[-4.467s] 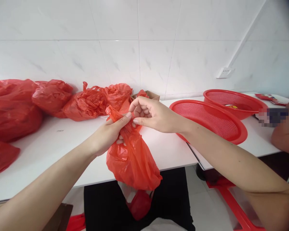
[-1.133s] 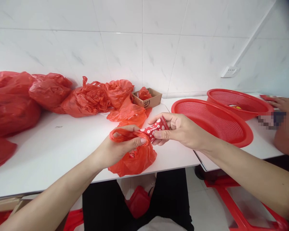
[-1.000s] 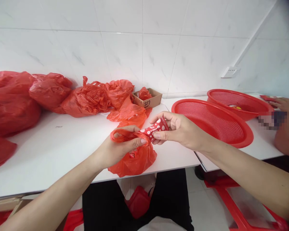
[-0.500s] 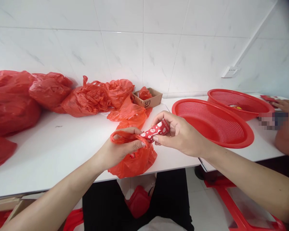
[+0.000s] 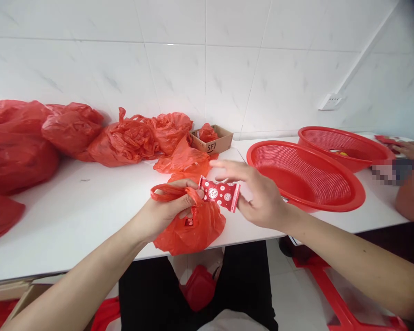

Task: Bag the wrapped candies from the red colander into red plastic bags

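Note:
My left hand (image 5: 169, 207) pinches one end of a red packet with white round patterns (image 5: 220, 193) between thumb and fingers, and a handle of the small red plastic bag (image 5: 196, 234) loops over the same hand. That bag rests at the table's front edge, below the packet, with something small and red showing in its opening. Just right of the packet is my right hand (image 5: 258, 197), its fingers spread and apart. Its thumb is partly hidden behind the packet's right end.
Several filled red bags (image 5: 124, 140) line the wall on the left. A small cardboard box (image 5: 221, 141) stands behind my hands. Two red baskets (image 5: 357, 197) (image 5: 382, 158) are at the right. Another person's hand (image 5: 412, 151) is at the far right.
My right hand has opened from its grip on the packet and shifted slightly right. The packet now lies flatter, its patterned face showing, held by my left hand.

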`<state>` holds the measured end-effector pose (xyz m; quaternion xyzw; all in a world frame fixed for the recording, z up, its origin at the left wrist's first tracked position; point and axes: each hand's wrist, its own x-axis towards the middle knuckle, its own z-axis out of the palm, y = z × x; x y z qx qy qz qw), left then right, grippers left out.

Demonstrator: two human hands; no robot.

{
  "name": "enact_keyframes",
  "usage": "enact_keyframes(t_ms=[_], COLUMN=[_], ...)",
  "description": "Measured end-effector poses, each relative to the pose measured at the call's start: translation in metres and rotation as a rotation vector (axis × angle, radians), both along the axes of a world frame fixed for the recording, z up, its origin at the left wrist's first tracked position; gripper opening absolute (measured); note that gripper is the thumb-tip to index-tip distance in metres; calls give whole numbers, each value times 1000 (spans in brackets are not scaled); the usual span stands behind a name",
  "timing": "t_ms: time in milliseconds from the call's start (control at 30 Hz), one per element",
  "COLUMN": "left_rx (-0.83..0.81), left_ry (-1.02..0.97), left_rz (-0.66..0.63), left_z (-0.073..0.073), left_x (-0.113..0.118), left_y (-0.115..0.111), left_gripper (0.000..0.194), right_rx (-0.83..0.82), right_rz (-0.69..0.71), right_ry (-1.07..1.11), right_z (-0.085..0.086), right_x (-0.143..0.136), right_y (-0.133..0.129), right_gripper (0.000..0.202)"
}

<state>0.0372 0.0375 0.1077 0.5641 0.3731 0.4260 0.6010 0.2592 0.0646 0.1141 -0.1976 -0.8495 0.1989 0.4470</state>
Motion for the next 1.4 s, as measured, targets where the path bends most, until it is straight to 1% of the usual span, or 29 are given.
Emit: enact_keyframes(t_ms=[67,100,133,200,267,300,367,433,467,533,667,733,900,1000,1133,1267,1400], left_rx=[12,11,11,18,42,57,75,70,63,60,116,122,89,60,-11,-19,1], left_ry=[42,61,79,125,168,185,184,141,124,108,130,99,-13,-6,-18,-17,9], left_rz=[45,56,58,47,35,34,65,101,112,103,18,5,18,41,96,91,80], left_z=[1,1,0,0,0,0,-1,-1,-2,-2,-3,-4,-10,-11,-11,-10,-10], left_x=[1,1,1,2,3,3,2,1,1,0,-1,-1,-2,-2,-2,-2,-3], left_y=[-1,-2,-3,-4,-4,-5,-5,-4,-4,-4,-5,-6,-4,-5,-9,-12,-13], left_gripper=[16,16,16,16,17,17,23,30,31,32,30,29,24,20,22,18,14], right_rx=[-221,-340,-455,-646,-776,-825,-903,-958,-971,-983,-968,-950,-937,-910,-885,-887,-900], right_rz=[-80,-84,-54,53,146,174,203,221,225,237,260,251,214,198,188,203,238], right_ry=[98,96,50,-102,-203,-201,-102,46,109,167,144,124,60,28,4,-6,-12], right_z=[9,14,18,22,22,20,17,15,15,16,19,20,22,23,23,23,23], right_x=[1,2,3,3,2,1,-1,-3,-3,-4,-4,-4,-3,-3,-4,-5,-6], right_y=[-2,-3,-2,-1,0,0,-1,-2,-3,-4,-5,-5,-6,-7,-6,-6,-7], right_gripper=[25,23,23,26,29,29,27,23,22,20,20,21,25,27,29,33,33])
